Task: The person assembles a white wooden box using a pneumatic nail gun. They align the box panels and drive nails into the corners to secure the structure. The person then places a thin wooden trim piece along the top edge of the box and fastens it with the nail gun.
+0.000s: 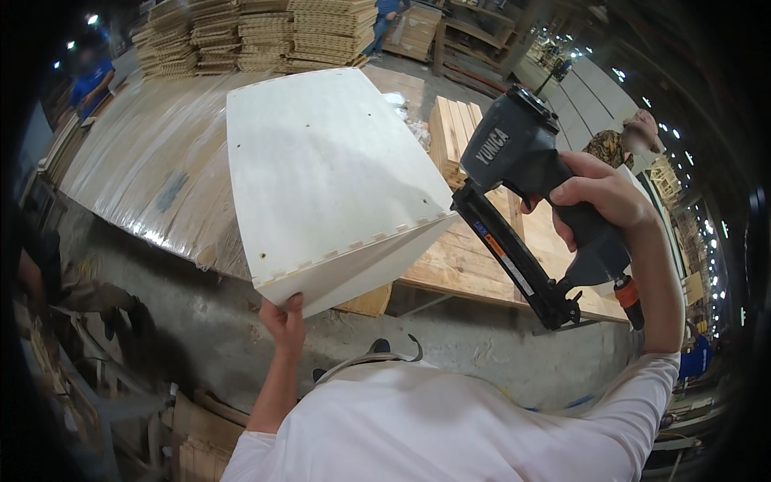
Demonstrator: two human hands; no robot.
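Note:
My right hand [598, 197] is wrapped round the grip of a dark grey pneumatic staple gun [514, 153], held up at the right with an orange-collared air fitting [626, 293] at the bottom of its handle. The tool's nose is at the right corner of a pale wooden box [321, 153]; whether they touch I cannot tell. That box has finger-jointed edges and a few small holes in its large face. My left hand [283, 317] grips the box's lower left corner, thumb on the near side, most fingers hidden behind. The box is tilted in front of me.
A wide plastic-wrapped stack of boards [152, 177] lies at the left, with piles of notched wooden panels [329, 32] behind it. Beyond the box are a stack of wooden strips [450, 132] and a wooden tabletop [466, 261]. Other people stand at far left, back and right.

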